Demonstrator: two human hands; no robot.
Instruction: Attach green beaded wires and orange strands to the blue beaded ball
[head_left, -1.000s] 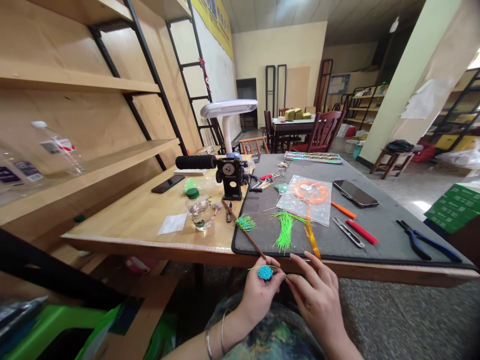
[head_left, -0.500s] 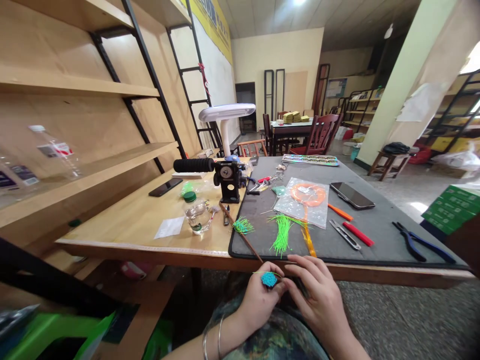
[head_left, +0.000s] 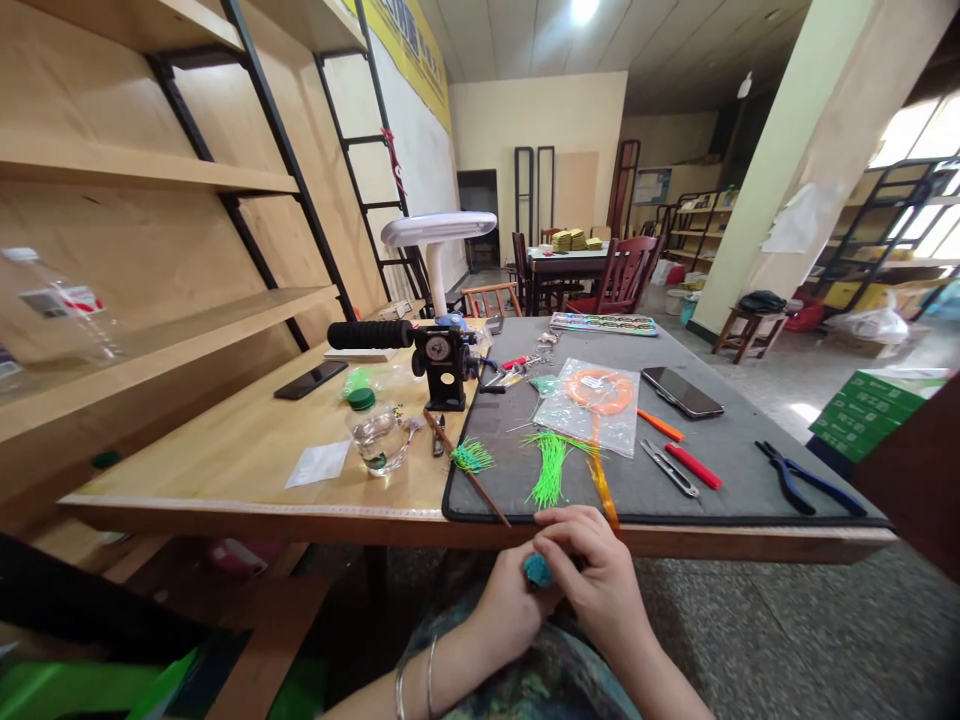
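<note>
Close to my body, below the table's front edge, my left hand is closed around a small round blue cluster with a knobbly top. My right hand is curled against it, the thumb and fingertips bent in beside the cluster. What the right fingers pinch is hidden. On the grey mat just beyond lies a bundle of bright green strands. A brown stick bearing a tuft of green and teal strands crosses the mat's left edge.
A black clamp device stands behind a water bottle on the wooden tabletop. The mat also carries a plastic bag with an orange coil, thread snips, a red tool, blue-handled pliers and a phone.
My right hand has moved left and closed in over the blue cluster. The thin green strand that lay across my left hand no longer shows. The view has shifted slightly.
</note>
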